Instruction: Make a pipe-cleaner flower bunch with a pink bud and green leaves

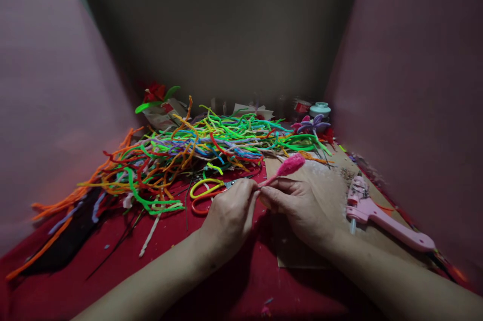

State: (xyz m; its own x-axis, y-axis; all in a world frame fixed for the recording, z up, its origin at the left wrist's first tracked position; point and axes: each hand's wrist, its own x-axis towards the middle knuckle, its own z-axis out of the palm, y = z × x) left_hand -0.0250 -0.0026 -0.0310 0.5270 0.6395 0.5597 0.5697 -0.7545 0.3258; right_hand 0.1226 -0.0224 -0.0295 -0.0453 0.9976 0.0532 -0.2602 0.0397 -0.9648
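Observation:
Between my hands is a pink pipe cleaner [290, 165] with a thick fuzzy bud at its upper right end and a thin stem running down to my fingertips. My left hand [234, 210] is closed, its fingers pinching the lower end of that stem. Thumb and fingers of my right hand [302, 208] also close on the stem, just beside the left. Scissors [206, 195] with one yellow and one orange handle loop lie behind my left hand, their blades partly hidden by it.
A big tangled heap of coloured pipe cleaners [211, 137] spreads across the back and left. At right, a pink glue gun [392, 225] rests on a cardboard sheet [328, 180]. A purple pipe-cleaner flower [313, 124] and a pale blue-lidded jar [320, 108] are behind. Red cloth [181, 281] covers the table between side walls.

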